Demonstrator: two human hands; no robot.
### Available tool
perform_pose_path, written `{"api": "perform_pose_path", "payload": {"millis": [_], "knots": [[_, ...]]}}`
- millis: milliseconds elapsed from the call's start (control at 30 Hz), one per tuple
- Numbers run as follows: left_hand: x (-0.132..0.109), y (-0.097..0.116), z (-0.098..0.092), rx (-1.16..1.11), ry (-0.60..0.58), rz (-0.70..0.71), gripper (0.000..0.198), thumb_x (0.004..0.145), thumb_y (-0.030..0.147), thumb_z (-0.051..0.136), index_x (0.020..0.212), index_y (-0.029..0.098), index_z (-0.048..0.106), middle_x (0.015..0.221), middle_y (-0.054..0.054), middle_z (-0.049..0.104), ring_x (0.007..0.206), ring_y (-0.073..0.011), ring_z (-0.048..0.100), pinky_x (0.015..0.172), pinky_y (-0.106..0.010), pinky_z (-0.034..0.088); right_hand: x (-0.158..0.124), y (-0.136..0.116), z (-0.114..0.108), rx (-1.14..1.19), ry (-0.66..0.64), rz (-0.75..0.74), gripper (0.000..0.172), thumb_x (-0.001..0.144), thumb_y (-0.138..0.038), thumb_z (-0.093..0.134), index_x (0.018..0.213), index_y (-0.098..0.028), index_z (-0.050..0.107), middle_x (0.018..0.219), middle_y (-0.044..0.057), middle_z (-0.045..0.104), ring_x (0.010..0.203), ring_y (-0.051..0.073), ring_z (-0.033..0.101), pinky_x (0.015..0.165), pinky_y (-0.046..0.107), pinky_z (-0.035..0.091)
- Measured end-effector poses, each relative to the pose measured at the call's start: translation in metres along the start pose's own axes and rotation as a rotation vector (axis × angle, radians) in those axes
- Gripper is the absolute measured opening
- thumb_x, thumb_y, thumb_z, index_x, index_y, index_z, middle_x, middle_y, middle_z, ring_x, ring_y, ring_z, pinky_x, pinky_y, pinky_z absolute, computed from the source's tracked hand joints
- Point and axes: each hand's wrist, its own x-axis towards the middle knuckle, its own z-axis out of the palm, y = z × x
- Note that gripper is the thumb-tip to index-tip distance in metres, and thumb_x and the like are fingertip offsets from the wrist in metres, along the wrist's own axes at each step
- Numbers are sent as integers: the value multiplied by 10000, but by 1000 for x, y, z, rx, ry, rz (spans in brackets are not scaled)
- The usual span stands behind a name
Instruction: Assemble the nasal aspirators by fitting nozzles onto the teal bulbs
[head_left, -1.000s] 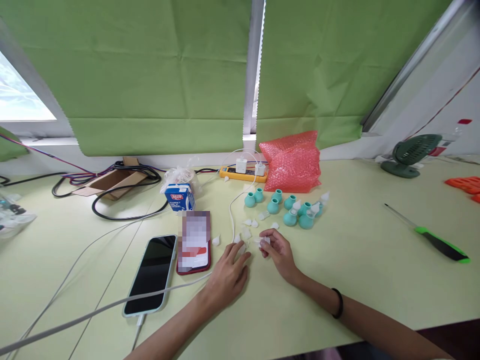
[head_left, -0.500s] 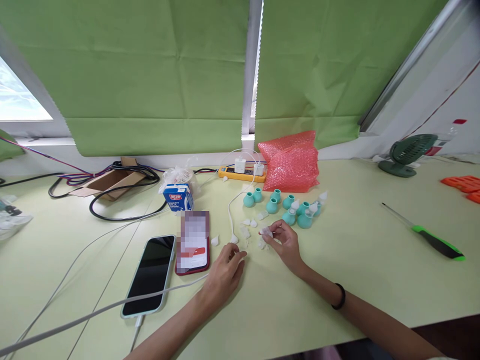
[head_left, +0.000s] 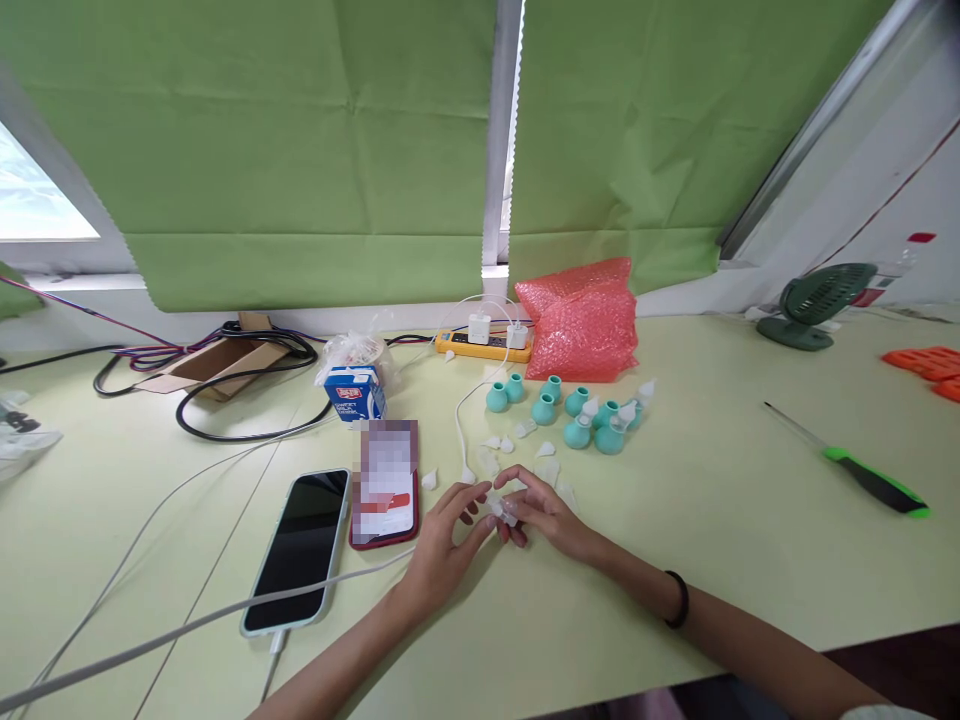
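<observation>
Between my two hands is a small translucent white plastic piece (head_left: pixel 504 508). My right hand (head_left: pixel 546 512) pinches it between thumb and fingers. My left hand (head_left: pixel 446 535) has its thumb and fingertips at the piece's left side, closed near it; fingers partly hide the piece's shape. Beyond my hands lie several loose translucent pieces and white pointed tips (head_left: pixel 545 450). Several teal rubber bulbs (head_left: pixel 544 409) stand behind them, and a few at the right carry clear pointed nozzles (head_left: pixel 627 413).
Left of my hands lie a red-cased phone (head_left: pixel 384 540) and a black-screened phone (head_left: pixel 300 540) with cables. Behind are a milk carton (head_left: pixel 354 393), an open cardboard box (head_left: pixel 217 365), a yellow power strip (head_left: pixel 480 347) and red bubble wrap (head_left: pixel 577 330). A screwdriver (head_left: pixel 870 478) and green fan (head_left: pixel 821 300) are at right.
My right hand has drawn the plastic piece leftward and nearer to me. My left hand has lifted its fingers and moved right to meet it. Loose pieces formerly behind my right hand now show.
</observation>
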Motion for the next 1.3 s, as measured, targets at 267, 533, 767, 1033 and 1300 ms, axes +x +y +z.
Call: {"api": "perform_pose_path", "payload": {"millis": [267,533,767,1033,1300], "knots": [[2,6,-4,-114,-35,-78,197,698,277,588,853,154,590,770,-43,610,692,-145,547,642,-268,460,-3,3,3,-62,-44,20,239,787,-369,466,937,-212,367,582,-55,493,456,58,405,430,170,303],[-2,5,0,-106,-10,-116,139,695,250,560,784,144,572,703,-23,586,626,-127,533,581,-245,454,-6,-7,2,-530,34,-138,215,794,-307,454,981,-201,439,695,-5,534,522,82,464,497,202,381],[0,4,-2,-53,25,-127,263,766,292,474,959,167,602,785,-50,579,667,-130,539,596,-240,476,-3,-43,-40,-1160,411,-506,134,773,-242,478,872,-173,535,778,43,602,598,122,530,590,253,430],[-1,-1,4,-24,26,-126,195,740,252,507,893,177,601,819,-34,580,634,-113,555,583,-226,488,21,-100,-75,-1733,462,-196,272,772,-286,454,1004,-164,526,967,84,585,903,221,513,727,312,391],[0,0,-2,-36,60,-97,264,807,292,422,966,166,591,739,-46,551,670,-135,522,583,-238,463,67,-65,-73,-1969,262,182,219,704,-36,427,834,-100,591,806,153,604,813,264,530,759,410,262]]}}
